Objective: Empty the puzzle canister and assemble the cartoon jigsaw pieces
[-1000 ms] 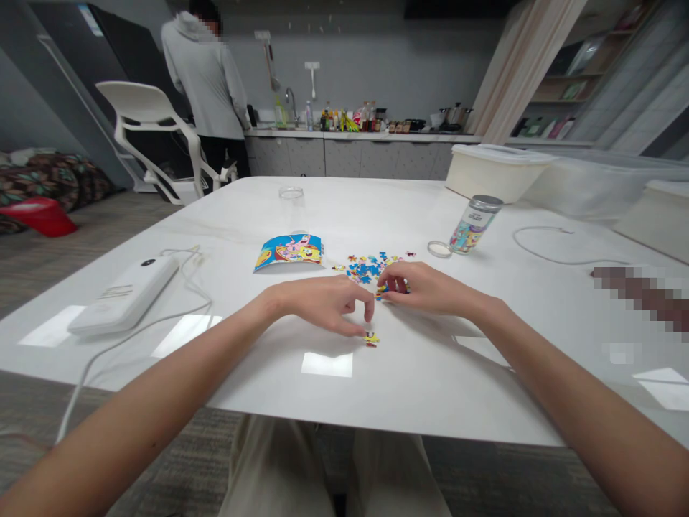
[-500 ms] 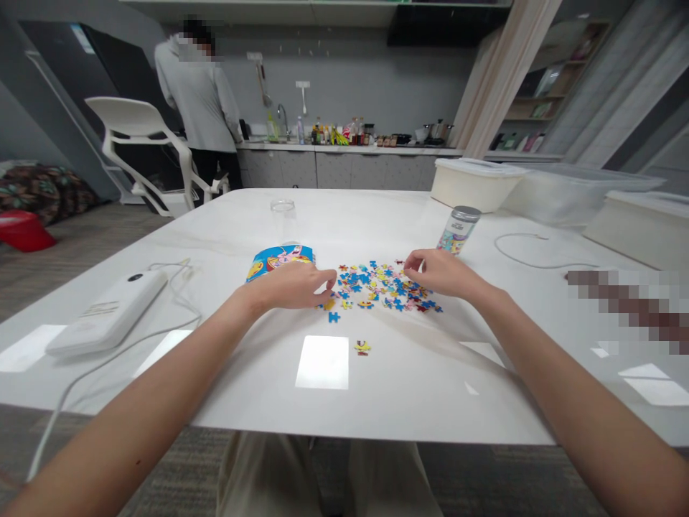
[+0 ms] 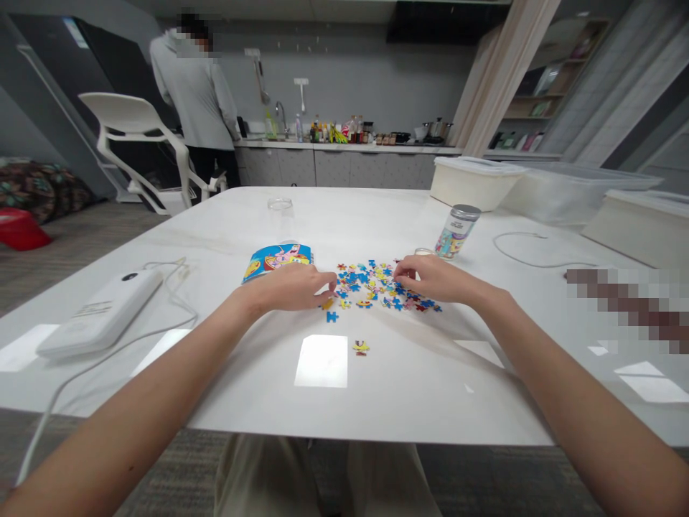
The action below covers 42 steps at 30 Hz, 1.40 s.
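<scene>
A bare left hand (image 3: 288, 287) and right hand (image 3: 436, 280) rest on a white stone table (image 3: 409, 388), either side of multicoloured jigsaw pieces (image 3: 377, 287). The right fingers (image 3: 401, 273) curl over them.

Multicoloured jigsaw pieces (image 3: 371, 287) in blue, yellow, red and pink are laid flat in a loose, unassembled scatter near the middle of the surface (image 3: 258, 230). A blue piece (image 3: 332, 317) is set just apart, toward the front edge. A yellow-and-red pair (image 3: 361, 347) is positioned nearer that edge.
</scene>
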Tool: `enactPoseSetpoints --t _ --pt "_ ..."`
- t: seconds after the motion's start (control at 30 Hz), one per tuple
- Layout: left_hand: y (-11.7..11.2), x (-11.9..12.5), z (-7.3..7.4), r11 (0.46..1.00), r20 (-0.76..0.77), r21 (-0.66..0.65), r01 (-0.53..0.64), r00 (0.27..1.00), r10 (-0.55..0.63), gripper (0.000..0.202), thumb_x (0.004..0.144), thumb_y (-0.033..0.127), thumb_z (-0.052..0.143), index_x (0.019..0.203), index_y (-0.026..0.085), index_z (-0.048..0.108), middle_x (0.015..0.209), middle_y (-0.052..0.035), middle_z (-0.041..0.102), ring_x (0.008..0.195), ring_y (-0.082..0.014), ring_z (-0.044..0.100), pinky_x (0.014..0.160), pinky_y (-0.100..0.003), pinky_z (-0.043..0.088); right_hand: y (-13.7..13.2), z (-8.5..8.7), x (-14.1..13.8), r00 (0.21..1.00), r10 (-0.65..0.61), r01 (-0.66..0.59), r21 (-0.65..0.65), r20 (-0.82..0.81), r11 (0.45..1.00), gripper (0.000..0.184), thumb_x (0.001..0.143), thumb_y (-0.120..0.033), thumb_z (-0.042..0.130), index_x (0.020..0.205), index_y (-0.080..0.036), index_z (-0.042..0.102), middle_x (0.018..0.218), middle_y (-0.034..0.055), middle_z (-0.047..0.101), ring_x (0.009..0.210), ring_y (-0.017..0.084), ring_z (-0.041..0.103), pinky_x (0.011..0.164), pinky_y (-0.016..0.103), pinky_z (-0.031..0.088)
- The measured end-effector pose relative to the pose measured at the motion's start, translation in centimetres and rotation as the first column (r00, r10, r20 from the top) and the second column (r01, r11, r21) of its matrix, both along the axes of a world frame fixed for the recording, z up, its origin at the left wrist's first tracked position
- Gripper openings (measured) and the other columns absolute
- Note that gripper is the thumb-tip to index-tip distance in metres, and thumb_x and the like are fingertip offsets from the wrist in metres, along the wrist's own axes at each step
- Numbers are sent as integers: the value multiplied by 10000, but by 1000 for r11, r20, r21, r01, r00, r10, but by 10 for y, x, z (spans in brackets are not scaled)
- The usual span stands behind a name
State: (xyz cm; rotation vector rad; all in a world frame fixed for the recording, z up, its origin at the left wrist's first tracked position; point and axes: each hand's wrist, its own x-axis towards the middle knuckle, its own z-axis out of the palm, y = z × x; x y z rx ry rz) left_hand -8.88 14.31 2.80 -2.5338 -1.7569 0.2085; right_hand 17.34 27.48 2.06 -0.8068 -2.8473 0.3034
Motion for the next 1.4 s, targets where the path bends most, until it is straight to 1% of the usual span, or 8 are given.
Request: enactPoseSetpoints --t 0.17,0.27,0.4,0.47,0.57,1.03,1.2,1.4 --pt "-1 2 -1 1000 18 16 10 1000 -11 254 942 338 463 1047 201 649 645 -41 624 596 -175 591 576 -262 348 -3 -1 -3 999 41 -40 28 -15 999 180 881 -257 516 864 -189 683 828 54 683 759 184 602 685 287 413" --pt "-2 6 -2 999 52 31 17 999 -18 278 941 377 476 1061 197 650 634 -36 620 594 -168 591 588 -261 370 -18 3 -10 991 113 -117 -56 -78 991 166 873 -230 528 855 -188 688 829 44 686 738 158 595 679 274 420" --pt "-5 14 0 999 76 -4 35 997 -35 277 935 397 498 1086 215 642 680 -37 652 609 -166 590 580 -256 370 -46 6 -23 929 336 -369 -330 -155 869 133 840 -309 655 874 -191 707 803 16 678 705 127 588 662 249 449" --pt "-6 18 0 998 87 -20 52 995 -50 264 933 384 506 1094 221 639 688 -34 658 598 -161 581 564 -255 349 -56 4 -28 910 387 -413 -409 -150 814 186 790 -352 729 880 -190 715 787 10 659 687 122 570 639 241 453" --pt "-6 23 -2 997 102 -30 74 992 -71 235 938 351 504 1082 227 642 654 -20 640 565 -155 560 539 -258 311 -62 -3 -33 897 416 -438 -443 -151 782 169 753 -310 766 853 -184 714 804 10 643 707 120 553 638 235 453" --pt "-12 35 4 969 340 -139 206 929 -149 180 856 356 654 987 246 711 585 46 572 553 -109 511 590 -232 353 -41 3 -16 935 354 -324 -464 -24 824 134 814 -302 692 882 -189 712 787 9 676 688 126 588 634 240 467" --pt "-13 32 7 961 362 -175 216 921 -141 193 841 367 672 993 260 723 595 48 567 564 -107 522 584 -226 339 -38 7 -13 942 334 -283 -477 23 832 136 796 -229 682 919 -181 714 798 9 676 702 126 594 641 235 468" --pt "-14 28 8 968 363 -165 191 924 -120 202 822 355 669 989 256 724 606 44 566 573 -110 529 597 -225 349 -37 11 -12 938 344 -283 -462 50 840 192 792 -267 699 959 -176 713 754 6 648 675 130 591 620 241 463"
